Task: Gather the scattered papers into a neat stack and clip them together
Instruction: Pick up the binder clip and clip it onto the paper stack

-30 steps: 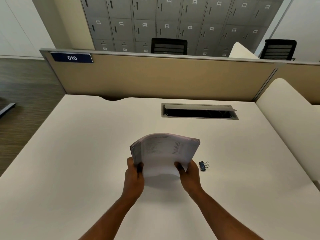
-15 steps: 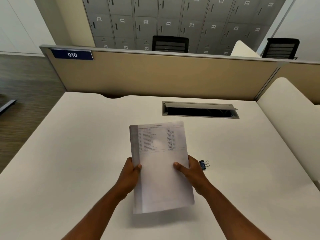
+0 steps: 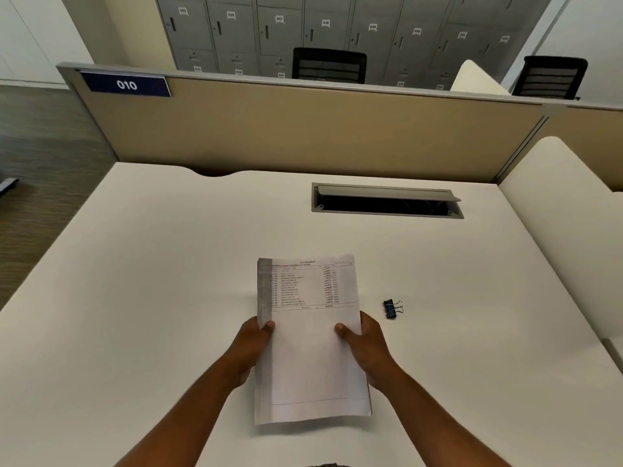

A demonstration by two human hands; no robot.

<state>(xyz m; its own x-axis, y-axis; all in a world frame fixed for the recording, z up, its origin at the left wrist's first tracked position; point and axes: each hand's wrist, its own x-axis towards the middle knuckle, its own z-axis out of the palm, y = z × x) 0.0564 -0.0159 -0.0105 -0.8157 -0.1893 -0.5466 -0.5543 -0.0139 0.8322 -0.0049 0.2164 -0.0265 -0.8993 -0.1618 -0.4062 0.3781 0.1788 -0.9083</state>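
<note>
Most of the white desk [image 3: 141, 298] lies bare, with wide room in the left half of the frame and at lower right. Centre frame is filled by the paper stack [image 3: 312, 342], with the left hand [image 3: 251, 348] and right hand [image 3: 369, 348] at its sides. A binder clip [image 3: 392, 309] sits just right of the stack, apart from it. The open cable hatch [image 3: 387, 203] breaks the surface at upper centre; its depth probably cannot be judged. The partition [image 3: 303, 129] walls off the far edge.
</note>
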